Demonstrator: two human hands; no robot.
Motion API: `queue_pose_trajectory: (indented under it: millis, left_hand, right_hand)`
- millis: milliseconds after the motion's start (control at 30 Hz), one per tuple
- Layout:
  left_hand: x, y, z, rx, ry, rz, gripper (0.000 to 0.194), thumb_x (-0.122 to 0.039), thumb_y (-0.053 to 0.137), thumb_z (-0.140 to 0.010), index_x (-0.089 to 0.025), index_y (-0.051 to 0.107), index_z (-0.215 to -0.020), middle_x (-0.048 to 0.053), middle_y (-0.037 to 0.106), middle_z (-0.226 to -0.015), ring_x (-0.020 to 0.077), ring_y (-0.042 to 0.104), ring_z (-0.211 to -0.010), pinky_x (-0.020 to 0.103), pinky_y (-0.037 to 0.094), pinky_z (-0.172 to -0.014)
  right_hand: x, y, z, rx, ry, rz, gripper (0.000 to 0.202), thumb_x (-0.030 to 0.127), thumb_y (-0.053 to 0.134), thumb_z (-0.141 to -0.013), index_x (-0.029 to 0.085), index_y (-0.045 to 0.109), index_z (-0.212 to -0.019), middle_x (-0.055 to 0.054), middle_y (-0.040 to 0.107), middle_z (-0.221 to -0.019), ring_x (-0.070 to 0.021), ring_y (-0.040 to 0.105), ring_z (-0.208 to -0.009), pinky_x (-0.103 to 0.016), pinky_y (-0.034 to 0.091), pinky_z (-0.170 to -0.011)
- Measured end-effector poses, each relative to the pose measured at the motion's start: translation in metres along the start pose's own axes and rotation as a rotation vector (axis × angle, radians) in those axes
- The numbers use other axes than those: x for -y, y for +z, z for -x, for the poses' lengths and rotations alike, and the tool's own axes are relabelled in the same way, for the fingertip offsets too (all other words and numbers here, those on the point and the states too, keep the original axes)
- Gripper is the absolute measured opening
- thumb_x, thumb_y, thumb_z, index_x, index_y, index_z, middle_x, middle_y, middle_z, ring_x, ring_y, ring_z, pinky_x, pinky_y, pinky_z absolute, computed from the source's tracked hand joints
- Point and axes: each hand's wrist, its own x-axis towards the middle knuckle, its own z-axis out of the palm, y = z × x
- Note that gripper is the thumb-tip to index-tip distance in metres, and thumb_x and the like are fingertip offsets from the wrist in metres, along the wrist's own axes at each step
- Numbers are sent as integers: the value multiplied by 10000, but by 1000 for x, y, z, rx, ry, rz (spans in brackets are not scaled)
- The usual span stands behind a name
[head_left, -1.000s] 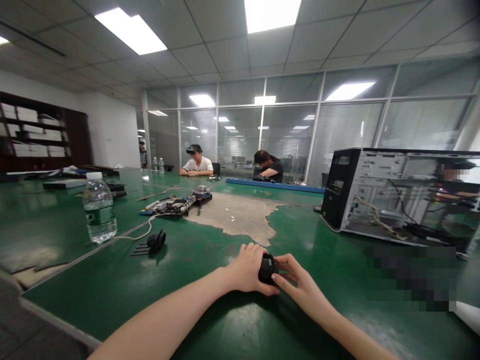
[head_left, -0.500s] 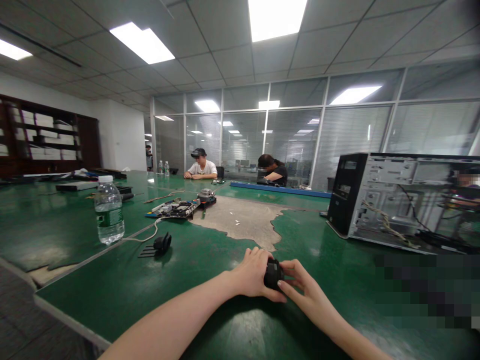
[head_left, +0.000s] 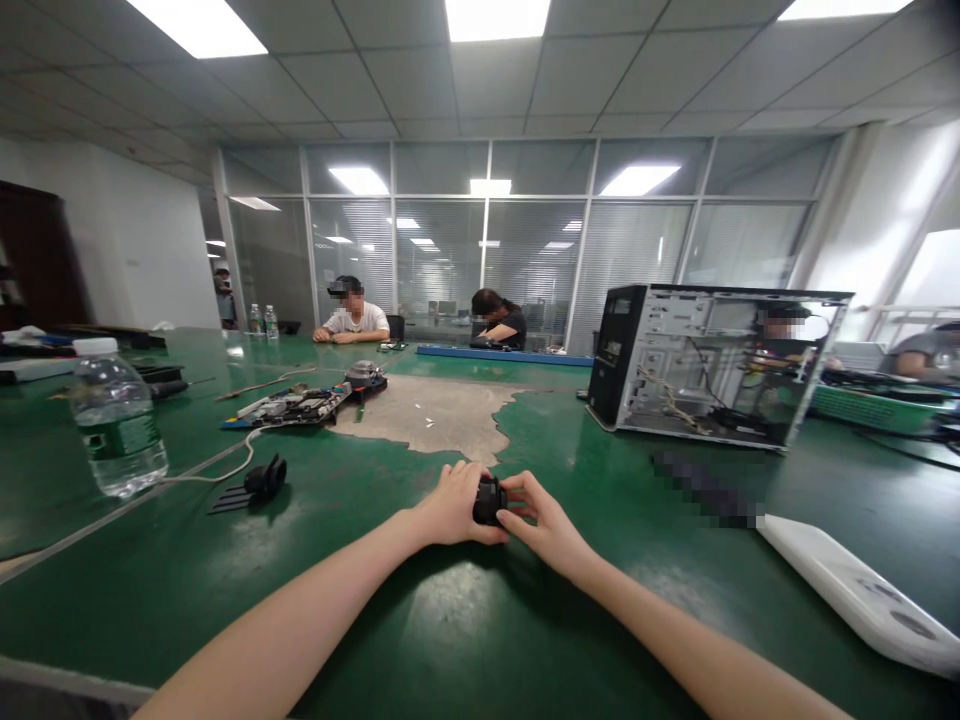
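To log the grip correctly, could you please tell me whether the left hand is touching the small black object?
Touching: the head view shows the left hand curled around the small black object, thumb at its near side.

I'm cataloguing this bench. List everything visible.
table: one, green, foreground
bottles: three, clear, left
cables: several, mixed, both sides
board: one, multicoloured, left
round device: one, grey, left
pronged piece: one, black, left
PC case: one, black-silver, right
bar: one, blue, far
slab: one, white, near right
basket: one, green, right
clutter: several, mixed, far left
people: at least five, mixed clothing, background
lights: several, white, overhead
part: one, black, between hands
left hand: one, bare, on part
right hand: one, bare, on part
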Motion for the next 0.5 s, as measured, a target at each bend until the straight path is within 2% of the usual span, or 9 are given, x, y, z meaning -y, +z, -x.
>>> queue_pose_trajectory:
  millis: [100, 267, 367, 500]
  left_hand:
    - [0, 1, -1, 9, -19, 6, 666, -590, 622, -522, -170, 427, -1003, 55, 498, -942, 233, 452, -871, 367, 318, -771]
    - [-1, 1, -1, 19, -24, 13, 654, -577, 621, -531, -176, 424, -1008, 54, 501, -952, 235, 448, -888, 359, 319, -764]
    - [-1, 2, -1, 10, -18, -1, 629, -562, 617, -546, -174, 428, -1003, 57, 502, -956, 232, 451, -876, 363, 316, -766]
    - [0, 3, 0, -3, 4, 0, 627, -569, 609, -554, -173, 427, -1004, 57, 504, -958, 237, 447, -899, 362, 314, -774]
  right_hand:
    - [-4, 0, -2, -21, 30, -2, 184, 307, 523, -749, 197, 457, -882, -32, 543, -911, -162, 550, -865, -307, 477, -735]
    - [-7, 0, -1, -4, 44, 46, 303, 299, 508, -760, 201, 443, -1039, -37, 539, -933, -148, 554, -822, -306, 477, -725]
    - [-5, -1, 1, 23, 14, 50, 270, 296, 537, -740, 200, 467, -983, -29, 548, -923, -152, 548, -849, -297, 476, -726]
    - [-5, 0, 1, -25, 13, 27, 200, 320, 523, -747, 200, 466, -896, -16, 552, -894, -149, 554, -846, -292, 473, -721]
